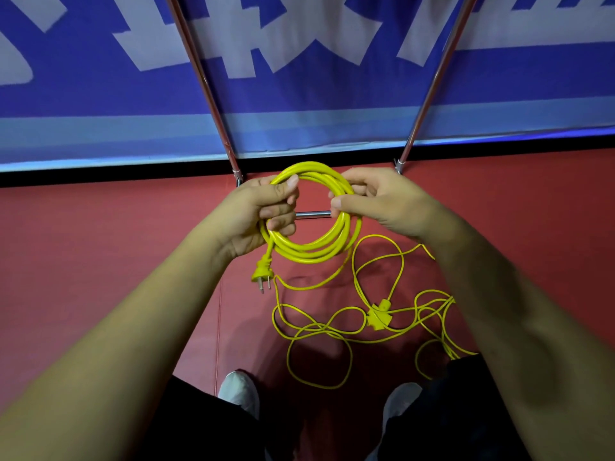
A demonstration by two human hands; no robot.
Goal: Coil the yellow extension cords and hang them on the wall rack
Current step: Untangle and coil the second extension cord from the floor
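At centre frame, the left hand (263, 214) is curling its fingers round the left side of the coil (312, 251), thumb pressing over the top strands, while the right hand (376, 201) is pinching the right side between thumb and fingers. The yellow ring is facing the camera flat-on. Its plug (263, 274) is dangling below the left hand, long axis near vertical, prongs pointing toward the bottom edge. Lower right, loose cord (319, 331) is sprawling across the red floor (100, 261) around a socket block (379, 314). Behind the coil, a rack bar (312, 213) is running horizontally.
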